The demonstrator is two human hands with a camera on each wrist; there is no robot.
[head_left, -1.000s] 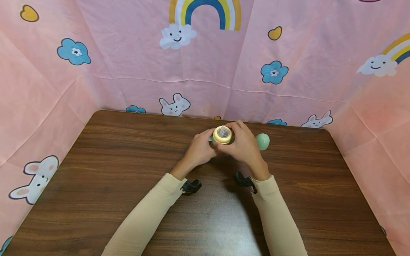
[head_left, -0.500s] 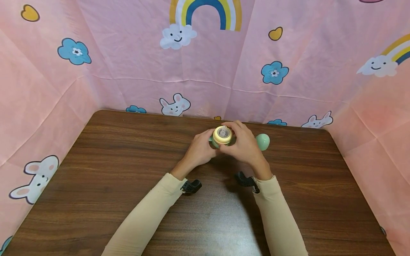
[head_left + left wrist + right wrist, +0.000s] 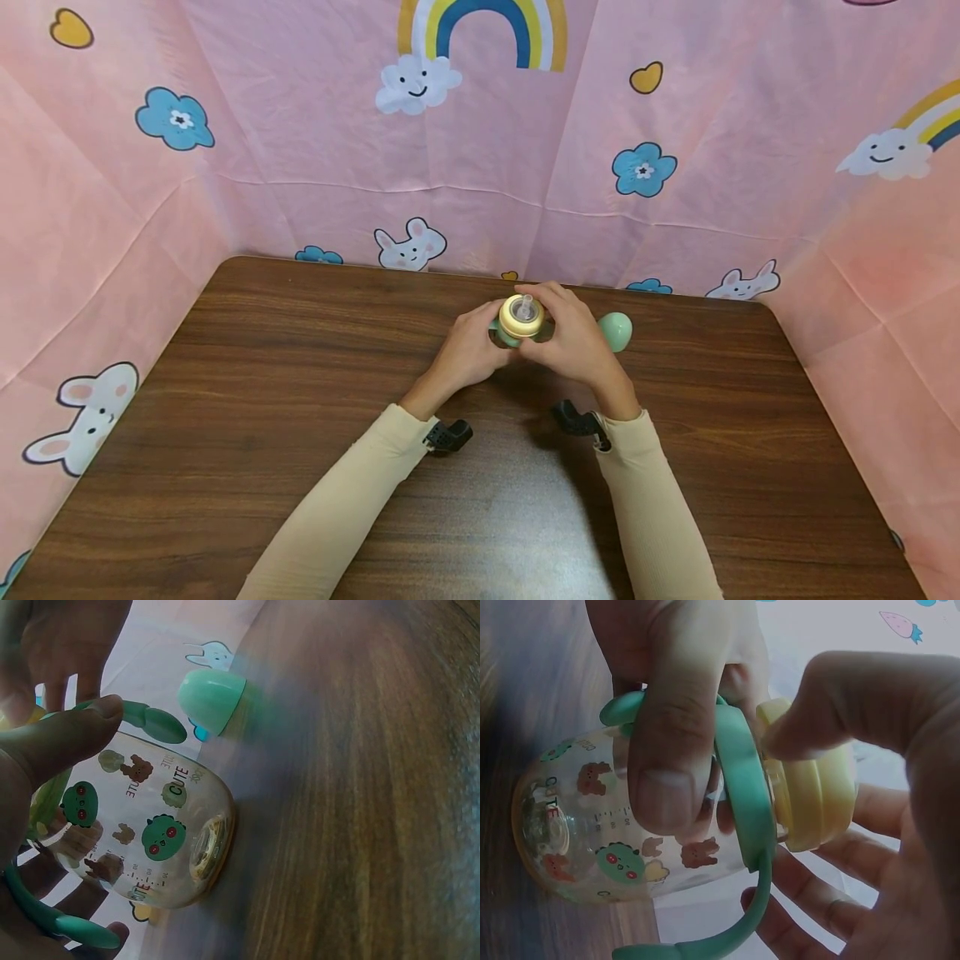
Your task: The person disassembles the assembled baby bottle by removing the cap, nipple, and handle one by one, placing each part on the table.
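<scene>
pink cloth [image 3: 247, 217] printed with rabbits and rainbows starts us off at the far left, running along the edge of the wood-grain table [image 3: 247, 367]. now the left arm: a cream sleeve [image 3: 345, 508] slants up and inward, a black wrist mount [image 3: 448, 437] jutting from its cuff, and the left hand [image 3: 474, 343] wraps the baby bottle [image 3: 187, 817] from the side, thumb laid across the clear, cartoon-printed body, fingers curled round behind. and there's the bottle itself, upright near the table's back edge, between both hands; whether its base touches the wood, i can't tell. green handle ring [image 3: 744, 787] round the shoulder, yellow collar [image 3: 814, 799] above it at the neck, clear spout [image 3: 526, 303] poking out on top. over to the right hand [image 3: 573, 337], coming in from the other side, wrist bent inward, and it's pinching that yellow collar, thumb on the near side, fingers reaching round the far side. just beyond its knuckles, a green dome-shaped cap [image 3: 616, 332] sits on the table, apart from the bottle.
</scene>
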